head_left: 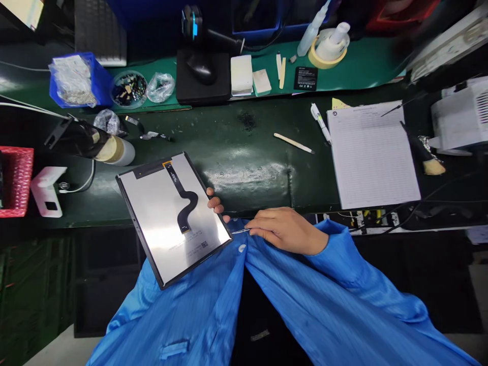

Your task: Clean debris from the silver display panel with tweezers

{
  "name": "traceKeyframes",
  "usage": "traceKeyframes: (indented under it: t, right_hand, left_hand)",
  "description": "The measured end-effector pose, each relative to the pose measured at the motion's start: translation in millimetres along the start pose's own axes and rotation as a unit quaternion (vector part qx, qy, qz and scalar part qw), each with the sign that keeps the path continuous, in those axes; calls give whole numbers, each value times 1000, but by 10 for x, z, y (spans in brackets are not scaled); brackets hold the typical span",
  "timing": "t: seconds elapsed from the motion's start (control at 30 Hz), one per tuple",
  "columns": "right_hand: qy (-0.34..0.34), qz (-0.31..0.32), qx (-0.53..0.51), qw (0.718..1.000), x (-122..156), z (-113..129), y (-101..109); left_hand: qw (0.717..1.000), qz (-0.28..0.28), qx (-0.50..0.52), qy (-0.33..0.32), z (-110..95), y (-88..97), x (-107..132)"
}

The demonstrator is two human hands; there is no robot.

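Note:
My left hand grips the right edge of a tablet screen panel; only its fingertips show past the panel. The panel lies back side up, silvery, with a black flex cable running down its middle. My right hand rests closed at the bench's front edge, pinching thin metal tweezers whose tips point at the panel's right edge. Both arms wear blue sleeves.
On the green bench: a lined paper sheet, a white pen, a wooden spudger, a black battery, tape roll, a blue bin, a red basket, a tape-wrapped tool.

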State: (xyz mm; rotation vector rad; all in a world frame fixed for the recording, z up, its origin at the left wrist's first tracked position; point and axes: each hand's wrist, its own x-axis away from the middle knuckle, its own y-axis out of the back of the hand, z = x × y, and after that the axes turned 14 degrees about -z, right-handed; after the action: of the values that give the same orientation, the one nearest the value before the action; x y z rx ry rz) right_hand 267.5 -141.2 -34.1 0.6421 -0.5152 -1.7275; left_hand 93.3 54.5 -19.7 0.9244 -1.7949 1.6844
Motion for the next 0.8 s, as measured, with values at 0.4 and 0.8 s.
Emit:
traceKeyframes:
  t: [0.4,0.8]
  right_hand:
    - [-14,15,-3,1000,17,17,-9]
    - [-24,19,-15,999,30,15,-6]
  left_hand:
    - [1000,11,11,-11,36,28,-7]
    - [999,36,31,-2,25,64,-13]
